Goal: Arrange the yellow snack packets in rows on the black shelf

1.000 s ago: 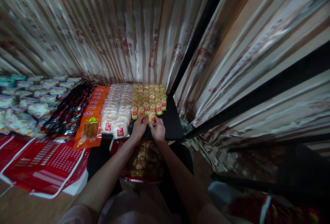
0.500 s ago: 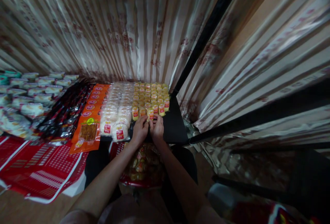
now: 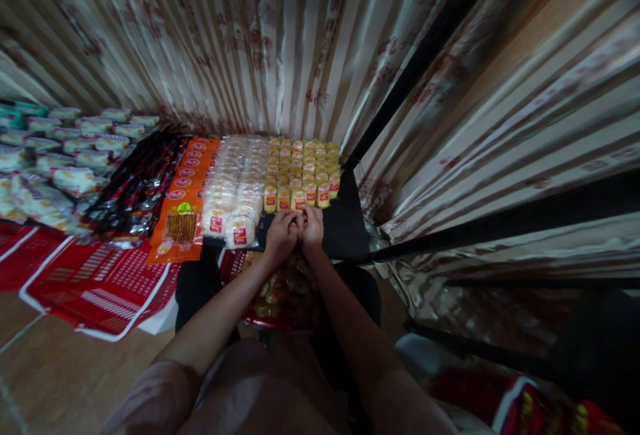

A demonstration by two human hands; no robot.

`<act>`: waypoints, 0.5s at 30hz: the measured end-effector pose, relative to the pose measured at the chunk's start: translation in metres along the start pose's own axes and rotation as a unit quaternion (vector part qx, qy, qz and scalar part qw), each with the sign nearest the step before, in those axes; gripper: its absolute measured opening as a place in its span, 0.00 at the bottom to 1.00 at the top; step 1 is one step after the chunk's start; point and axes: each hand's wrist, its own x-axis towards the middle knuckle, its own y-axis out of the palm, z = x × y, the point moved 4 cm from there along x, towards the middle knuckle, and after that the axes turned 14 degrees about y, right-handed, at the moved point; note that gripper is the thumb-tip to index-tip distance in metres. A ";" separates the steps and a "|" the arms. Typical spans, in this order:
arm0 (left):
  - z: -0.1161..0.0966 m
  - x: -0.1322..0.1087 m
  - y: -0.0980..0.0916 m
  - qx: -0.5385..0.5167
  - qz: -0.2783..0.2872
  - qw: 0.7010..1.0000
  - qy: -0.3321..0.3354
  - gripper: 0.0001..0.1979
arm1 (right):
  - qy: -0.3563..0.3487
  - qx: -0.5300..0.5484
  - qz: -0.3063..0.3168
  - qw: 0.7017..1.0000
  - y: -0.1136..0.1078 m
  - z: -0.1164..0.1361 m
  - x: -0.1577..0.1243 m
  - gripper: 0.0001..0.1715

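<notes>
Near the middle of the frame, things have moved on a bit: a second ago both hands had a little yellow packet (image 3: 298,199) between them, out in front of the others, and now it's up against the stock of yellow packets (image 3: 309,165), pretty much level with the front row, red on its label showing. So I'd call that one more or less placed, though the fingers are so close it may not be fully let go. Left hand (image 3: 281,236) and right hand (image 3: 311,227) are drawn together just below it in the frame, fingers bent inward and fingertips about meeting, neither one spread wide. Honestly can't tell if they're pinching its lower edge, holding something small between them, or just resting there, too dim and small. They're over the front of the black tabletop (image 3: 347,221), with white packets (image 3: 233,185) lined up left of the yellow ones, then an orange bag (image 3: 175,205) further left. Lower middle, between the forearms, sits a red container (image 3: 283,323) with more wrapped stuff inside, hard to make out.
</notes>
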 end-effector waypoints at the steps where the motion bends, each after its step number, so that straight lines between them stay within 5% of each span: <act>1: -0.002 -0.005 -0.003 0.007 -0.010 1.000 0.001 0.17 | -0.008 0.003 -0.007 1.000 -0.002 0.001 -0.001 0.16; 6: -0.010 -0.056 -0.018 -0.002 -0.037 0.997 0.063 0.14 | -0.041 0.038 -0.019 0.998 -0.018 0.007 -0.026 0.15; 9: 0.000 -0.099 -0.017 -0.006 0.017 0.998 0.065 0.12 | -0.057 0.049 0.018 0.997 -0.022 0.004 -0.059 0.15; 12: 0.031 -0.139 -0.009 0.012 0.125 0.990 -0.059 0.10 | -0.107 0.023 0.151 0.982 -0.010 -0.006 -0.097 0.15; 15: 0.063 -0.171 0.000 -0.005 0.227 0.951 -0.211 0.02 | -0.117 -0.092 0.336 0.930 0.016 -0.028 -0.131 0.10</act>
